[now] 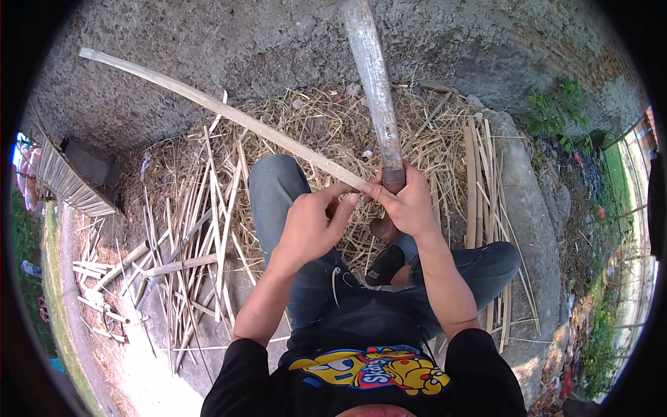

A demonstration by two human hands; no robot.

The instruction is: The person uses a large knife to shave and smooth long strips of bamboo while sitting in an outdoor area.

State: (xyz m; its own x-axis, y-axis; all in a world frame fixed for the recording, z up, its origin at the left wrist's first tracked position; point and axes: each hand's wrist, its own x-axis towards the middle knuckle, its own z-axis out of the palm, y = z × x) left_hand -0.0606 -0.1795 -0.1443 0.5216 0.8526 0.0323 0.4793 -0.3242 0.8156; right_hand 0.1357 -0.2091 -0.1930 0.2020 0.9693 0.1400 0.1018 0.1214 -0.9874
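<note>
Bamboo is what I have in hand: a long pale bamboo strip [229, 115] runs from the upper left, curving down to my hands at the middle of the view, where its near end meets the knife. My left hand [313, 226] is curled around that near end, thumb and fingers pinching it just where it reaches the blade. My right hand [410, 205] is clenched tight around the handle of a big knife [375, 83], whose long dull blade points up and away from me, with the strip's end touching it right by the handle. I judge the cut to be only at its start, since the blade sits at the very end of the strip and the whole length beyond looks unsplit, though I cannot tell how deep the edge has gone in. A good deal seems done already, going by what lies around: a loose spread of thin split slats [187, 229] on the ground by my left knee, a neater bundle of flat slats [479, 181] to my right, and a heap of dry shavings [333, 118] beyond my knees. I sit low on the bare ground [208, 42], with a woven bamboo panel [66, 181] at the far left.
</note>
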